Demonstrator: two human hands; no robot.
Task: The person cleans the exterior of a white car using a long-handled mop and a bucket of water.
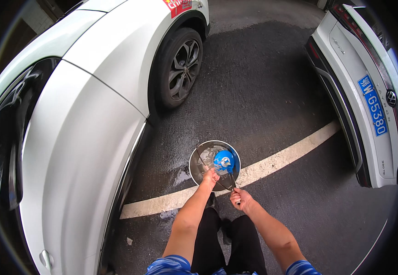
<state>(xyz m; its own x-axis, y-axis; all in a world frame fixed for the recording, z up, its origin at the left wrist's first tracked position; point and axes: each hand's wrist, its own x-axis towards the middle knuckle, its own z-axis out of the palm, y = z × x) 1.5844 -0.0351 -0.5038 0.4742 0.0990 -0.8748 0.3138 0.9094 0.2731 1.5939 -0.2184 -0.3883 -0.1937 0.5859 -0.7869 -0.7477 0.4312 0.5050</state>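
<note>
A round metal bucket (192,167) stands on the asphalt before my feet, partly over a white painted line, with what looks like water inside. A blue round tool head (222,158) with a pale centre lies within the bucket's rim, and a dark handle (232,179) runs from it towards me. My right hand (241,199) is closed around the end of that handle. My left hand (211,175) is over the near left part of the bucket, fingers curled at the thin wire bucket handle (200,157).
A white car (92,103) with a dark wheel (181,70) stands close on the left. On the right is the rear of another white car (357,68). The white line (281,154) crosses the wet asphalt (247,86). My shoes are just behind the bucket.
</note>
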